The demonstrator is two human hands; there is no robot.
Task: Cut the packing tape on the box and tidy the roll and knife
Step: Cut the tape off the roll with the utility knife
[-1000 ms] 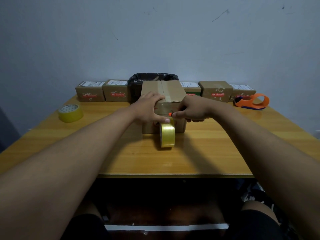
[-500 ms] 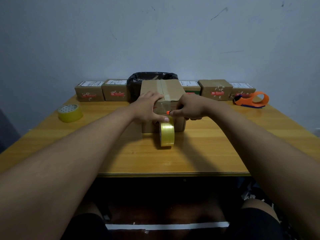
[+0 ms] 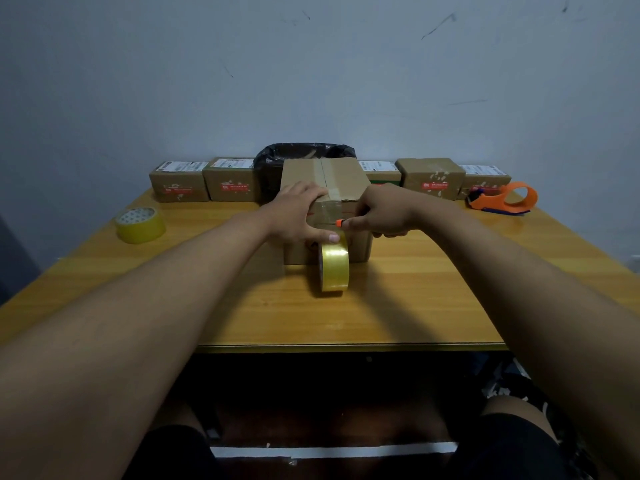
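In the head view, the left hand (image 3: 294, 216) lies flat and open on the box (image 3: 341, 178) at the worktop (image 3: 415, 299) centre. The right hand (image 3: 384, 213) has a closed grip on the orange knife (image 3: 339, 222) at the taped front. The tape roll (image 3: 333, 263) stands just before the box.

Overall light: dim, cool and even; grey wall (image 3: 311, 81) darkens toward the corners.
Source: appears overhead and slightly forward; no lamp in view.
Shadows: soft, falling toward the camera from the cardboard box (image 3: 325, 216) and tape roll (image 3: 334, 268) onto the desk (image 3: 433, 299); space under the desk near black.
Glare: faint sheen on the desk near its front edge; mild gleam on the tape roll.
Focus: centre reasonably sharp; labels on the rear boxes not legible.
Distortion: wide-angle stretch, forearms swollen at the lower corners, desk edges splayed.
Noise: slight softness in the dark lower area.
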